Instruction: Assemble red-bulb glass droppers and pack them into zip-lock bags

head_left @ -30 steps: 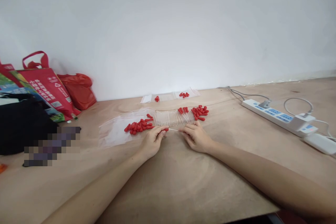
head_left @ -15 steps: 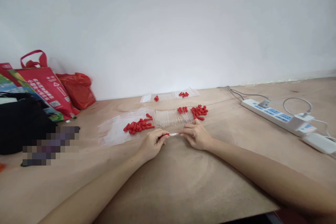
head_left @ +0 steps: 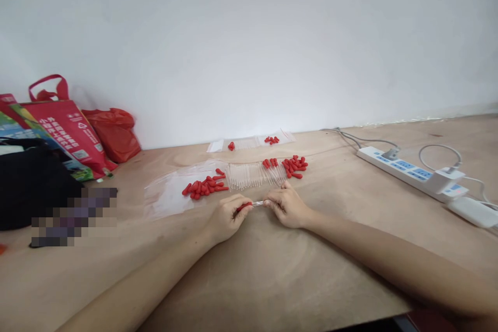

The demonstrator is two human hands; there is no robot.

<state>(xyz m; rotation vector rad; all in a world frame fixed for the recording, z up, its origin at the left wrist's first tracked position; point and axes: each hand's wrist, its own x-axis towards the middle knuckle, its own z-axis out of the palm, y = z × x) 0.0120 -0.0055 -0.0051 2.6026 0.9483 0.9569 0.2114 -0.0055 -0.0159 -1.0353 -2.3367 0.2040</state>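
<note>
My left hand pinches a red rubber dropper bulb, its narrow end pointing right. My right hand is closed on a clear glass dropper tube, whose left end meets the bulb; how deep it sits inside is hidden by the fingers. Just beyond the hands lies a row of glass tubes, and a few at its right end carry red bulbs. Loose red bulbs are heaped left of the row and to its right.
Clear plastic bags lie under the left heap. Another bag with tubes and bulbs rests by the wall. A white power strip with plugs and cables is at right. Red bags and a black bag stand at left.
Both hands have come slightly lower, toward me. My left fingers have shifted so more of the red bulb shows, and less tube is visible between the hands.
</note>
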